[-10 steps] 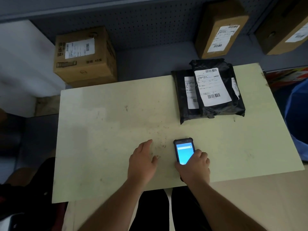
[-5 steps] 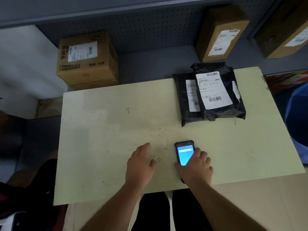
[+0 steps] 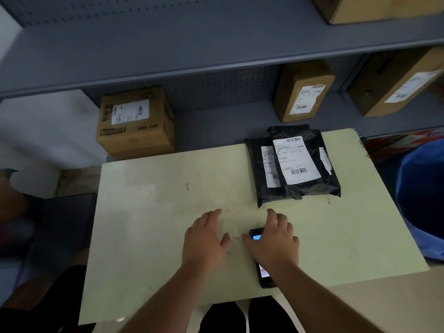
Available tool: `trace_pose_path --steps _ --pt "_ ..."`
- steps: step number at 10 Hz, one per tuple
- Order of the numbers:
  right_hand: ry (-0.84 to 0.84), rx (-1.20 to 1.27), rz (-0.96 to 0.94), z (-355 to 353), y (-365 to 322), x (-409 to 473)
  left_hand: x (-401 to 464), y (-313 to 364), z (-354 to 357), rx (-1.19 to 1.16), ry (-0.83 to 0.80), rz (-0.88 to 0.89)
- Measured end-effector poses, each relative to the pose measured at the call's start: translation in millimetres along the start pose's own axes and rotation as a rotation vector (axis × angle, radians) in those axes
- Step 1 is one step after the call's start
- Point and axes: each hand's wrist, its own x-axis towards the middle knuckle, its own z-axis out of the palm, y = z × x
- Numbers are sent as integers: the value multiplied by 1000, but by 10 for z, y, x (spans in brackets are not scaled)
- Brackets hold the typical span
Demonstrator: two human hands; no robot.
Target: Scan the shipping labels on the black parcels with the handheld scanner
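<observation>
1. Parcels sit stacked at the far right of the pale green table, black bags with white labels facing up; the top label is fully in view, its barcodes exposed.
2. Left hand lies flat on the tabletop, palm down, fingers spread and relaxed, gripping nothing.
3. Right hand is spread over the scanner, covering its middle; fingers are extended across it, not curled around it. Whether it has any real grip on the device, I cannot tell.
4. Scanner is flat on the table near the front edge, just right of the left hand, with a sliver of lit blue screen peeking out by the thumb and its lower end showing under the wrist.
5. Bare tabletop lies between the hands and the parcels, only scuff marks on it.
6. Behind the table, a grey shelf carries cardboard boxes: one box at left with a label on top, a tall box right behind the parcels, another further right.
7. Blue bin stands at the table's right end.
</observation>
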Motion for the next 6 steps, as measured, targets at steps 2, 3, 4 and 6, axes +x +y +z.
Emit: trace_pose_path --steps 2,3,4,6 --pt "74 16 -85 -267 -200 13 27 141 -219 6 84 23" --pt "117 10 -136 -450 -304 19 35 189 -345 22 120 40" --pt "154 3 -168 -686 -432 25 73 286 -526 48 152 70" --pt "244 23 -226 -1146 -633 11 145 503 -1004 73 283 122"
